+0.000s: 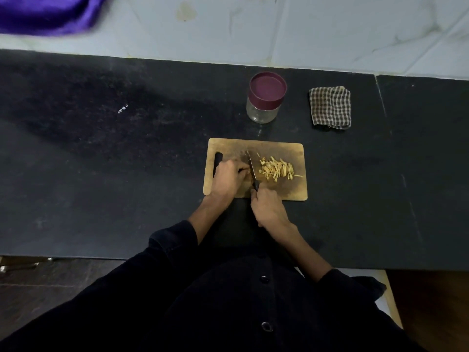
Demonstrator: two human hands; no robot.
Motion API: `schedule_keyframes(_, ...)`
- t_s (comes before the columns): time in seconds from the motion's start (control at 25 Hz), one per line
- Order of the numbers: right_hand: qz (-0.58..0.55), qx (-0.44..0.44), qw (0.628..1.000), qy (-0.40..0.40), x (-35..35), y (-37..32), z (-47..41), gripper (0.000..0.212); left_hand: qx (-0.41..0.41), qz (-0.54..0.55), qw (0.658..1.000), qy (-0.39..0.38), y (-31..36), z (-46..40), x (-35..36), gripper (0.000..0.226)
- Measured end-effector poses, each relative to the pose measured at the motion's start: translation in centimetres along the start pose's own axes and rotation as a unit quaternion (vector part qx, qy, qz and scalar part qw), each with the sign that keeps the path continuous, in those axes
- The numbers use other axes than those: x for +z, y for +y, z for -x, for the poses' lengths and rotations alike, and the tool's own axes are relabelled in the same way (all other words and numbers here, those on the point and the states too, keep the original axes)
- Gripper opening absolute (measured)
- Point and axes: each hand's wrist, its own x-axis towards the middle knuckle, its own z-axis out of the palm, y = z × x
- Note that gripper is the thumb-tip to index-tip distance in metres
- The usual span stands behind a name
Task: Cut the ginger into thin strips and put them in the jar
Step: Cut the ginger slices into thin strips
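head view: the cutting step looks under way. a pile of ginger strips (276, 170) lies right of centre on the cutting board (279, 148). the right hand (267, 208) is clamped round the knife (252, 168) handle; the left hand (228, 177), fingers curled, pins what seems a remaining ginger piece, mostly hidden, against the blade. the jar (264, 99), above the board on the bench (127, 174), has its lid on, so it likely needs opening next.

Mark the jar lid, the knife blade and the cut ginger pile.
jar lid (267, 88), head view, middle of the maroon top face.
knife blade (251, 165), head view, mid-length of the bare steel.
cut ginger pile (277, 169), head view, centre of the heap of strips.
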Motion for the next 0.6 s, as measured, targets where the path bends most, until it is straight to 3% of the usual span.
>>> schedule_keyframes(0.24, 0.025, 0.024, 0.999, -0.029, 0.8, 1.6, 1.5, 0.026, 0.007, -0.001, 1.0, -0.002, 0.0, 0.0, -0.1, 0.015)
schedule_keyframes(0.6, -0.047, 0.033, 0.998, 0.009, 0.0, 2.0, 1.7, 0.024, -0.019, 0.053, 0.998, -0.006, 0.1, 0.1, -0.7, 0.024)
